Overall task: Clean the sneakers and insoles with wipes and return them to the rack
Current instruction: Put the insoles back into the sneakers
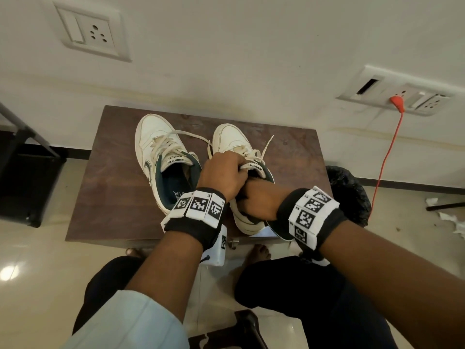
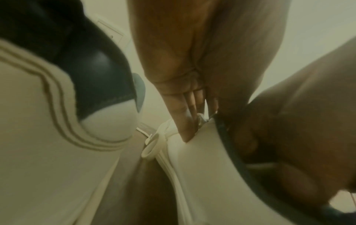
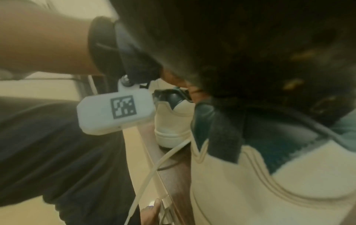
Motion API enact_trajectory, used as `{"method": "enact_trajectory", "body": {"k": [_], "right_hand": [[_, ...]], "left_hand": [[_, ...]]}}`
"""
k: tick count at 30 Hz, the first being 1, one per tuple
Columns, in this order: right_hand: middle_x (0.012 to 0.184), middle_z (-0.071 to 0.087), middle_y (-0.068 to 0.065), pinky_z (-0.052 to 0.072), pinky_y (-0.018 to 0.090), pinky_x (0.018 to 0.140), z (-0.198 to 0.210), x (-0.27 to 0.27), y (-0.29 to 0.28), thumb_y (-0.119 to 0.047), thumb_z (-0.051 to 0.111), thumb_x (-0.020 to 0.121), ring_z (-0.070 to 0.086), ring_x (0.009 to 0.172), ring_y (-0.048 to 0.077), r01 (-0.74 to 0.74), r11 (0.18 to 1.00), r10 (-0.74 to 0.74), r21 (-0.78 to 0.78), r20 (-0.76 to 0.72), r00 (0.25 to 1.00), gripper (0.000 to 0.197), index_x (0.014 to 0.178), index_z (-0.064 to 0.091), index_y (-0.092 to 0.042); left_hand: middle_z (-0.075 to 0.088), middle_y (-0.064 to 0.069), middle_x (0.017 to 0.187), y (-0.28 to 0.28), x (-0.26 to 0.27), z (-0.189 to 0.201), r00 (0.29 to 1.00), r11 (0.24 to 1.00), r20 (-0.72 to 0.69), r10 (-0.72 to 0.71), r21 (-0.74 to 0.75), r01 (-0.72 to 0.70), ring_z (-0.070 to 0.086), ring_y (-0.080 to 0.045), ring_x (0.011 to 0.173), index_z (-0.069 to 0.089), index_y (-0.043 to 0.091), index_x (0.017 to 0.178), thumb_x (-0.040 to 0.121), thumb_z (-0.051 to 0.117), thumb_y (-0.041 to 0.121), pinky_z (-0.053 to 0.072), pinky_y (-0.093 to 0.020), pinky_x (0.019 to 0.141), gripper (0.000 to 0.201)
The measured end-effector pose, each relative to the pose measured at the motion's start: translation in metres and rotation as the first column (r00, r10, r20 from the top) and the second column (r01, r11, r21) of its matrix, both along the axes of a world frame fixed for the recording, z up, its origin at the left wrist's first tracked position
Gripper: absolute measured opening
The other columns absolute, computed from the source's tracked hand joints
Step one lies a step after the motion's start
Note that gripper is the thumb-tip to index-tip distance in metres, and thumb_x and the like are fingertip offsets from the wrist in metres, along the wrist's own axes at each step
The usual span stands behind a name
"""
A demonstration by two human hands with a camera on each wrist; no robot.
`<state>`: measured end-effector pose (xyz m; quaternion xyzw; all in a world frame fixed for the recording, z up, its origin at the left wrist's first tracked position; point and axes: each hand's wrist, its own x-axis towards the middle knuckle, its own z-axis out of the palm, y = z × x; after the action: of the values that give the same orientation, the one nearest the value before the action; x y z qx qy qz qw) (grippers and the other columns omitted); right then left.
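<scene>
Two white sneakers with dark green collars stand side by side on a small brown table (image 1: 113, 187), toes pointing away. The left sneaker (image 1: 158, 149) stands free with its insole showing. My left hand (image 1: 224, 172) pinches the tongue of the right sneaker (image 1: 230, 137) and holds it up. In the left wrist view its fingers (image 2: 185, 118) press on the tongue beside the white upper of the right sneaker (image 2: 202, 175). My right hand (image 1: 254, 200) reaches into that shoe's opening. Its fingers are hidden inside. The right wrist view shows this shoe's heel (image 3: 250, 190).
A black bin bag (image 1: 349, 195) sits at the table's right side. An orange cable (image 1: 387, 152) hangs from a wall socket. A black frame (image 1: 25, 172) stands on the left. Crumpled white paper (image 1: 448, 217) lies on the floor far right. My knees are under the table's near edge.
</scene>
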<state>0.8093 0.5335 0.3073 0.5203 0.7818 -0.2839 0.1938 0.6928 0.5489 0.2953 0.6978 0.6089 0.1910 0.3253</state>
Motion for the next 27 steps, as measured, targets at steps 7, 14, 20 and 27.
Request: {"method": "enact_trajectory", "body": {"k": [7, 14, 20, 27], "right_hand": [[0.097, 0.063, 0.018, 0.045, 0.035, 0.080, -0.005, -0.003, 0.004, -0.009, 0.045, 0.093, 0.056, 0.086, 0.032, 0.067, 0.997, -0.068, 0.030, 0.016, 0.998, 0.019, 0.097, 0.062, 0.001], [0.116, 0.060, 0.022, 0.042, 0.042, 0.097, -0.018, -0.011, 0.014, -0.013, 0.041, 0.097, 0.056, 0.108, 0.035, 0.075, 0.997, -0.076, 0.013, 0.055, 0.996, 0.029, 0.114, 0.059, 0.002], [0.138, 0.047, 0.019, 0.027, 0.039, 0.111, -0.023, -0.016, 0.022, -0.018, 0.036, 0.099, 0.042, 0.128, 0.033, -0.048, 0.998, 0.058, -0.046, 0.236, 0.970, 0.038, 0.132, 0.048, -0.002], [0.151, 0.031, 0.015, 0.012, 0.035, 0.114, -0.034, -0.027, 0.012, -0.024, 0.038, 0.099, 0.025, 0.140, 0.028, 0.058, 0.957, -0.109, 0.285, 0.166, 0.980, 0.050, 0.145, 0.027, -0.006]], "left_hand": [[0.072, -0.008, 0.098, 0.001, -0.002, 0.005, 1.000, 1.000, 0.006, -0.015, -0.009, 0.015, 0.063, -0.029, 0.094, 0.074, 0.015, 0.099, 0.089, 0.055, 0.020, 0.051, -0.040, 0.087, 0.022], [0.071, -0.008, 0.104, 0.000, -0.005, 0.012, 0.999, 0.999, -0.001, -0.052, -0.002, 0.052, 0.063, -0.027, 0.099, 0.072, 0.013, 0.106, 0.092, 0.053, 0.017, 0.049, -0.039, 0.091, 0.024], [0.071, -0.007, 0.106, 0.000, -0.005, 0.011, 0.999, 0.999, 0.009, -0.037, -0.006, 0.037, 0.063, -0.026, 0.100, 0.071, 0.016, 0.109, 0.093, 0.052, 0.016, 0.049, -0.039, 0.092, 0.026], [0.070, -0.004, 0.111, -0.009, -0.008, -0.004, 0.990, 0.991, 0.102, 0.100, 0.072, -0.108, 0.062, -0.026, 0.104, 0.066, 0.021, 0.117, 0.095, 0.051, 0.020, 0.048, -0.036, 0.092, 0.027]]}}
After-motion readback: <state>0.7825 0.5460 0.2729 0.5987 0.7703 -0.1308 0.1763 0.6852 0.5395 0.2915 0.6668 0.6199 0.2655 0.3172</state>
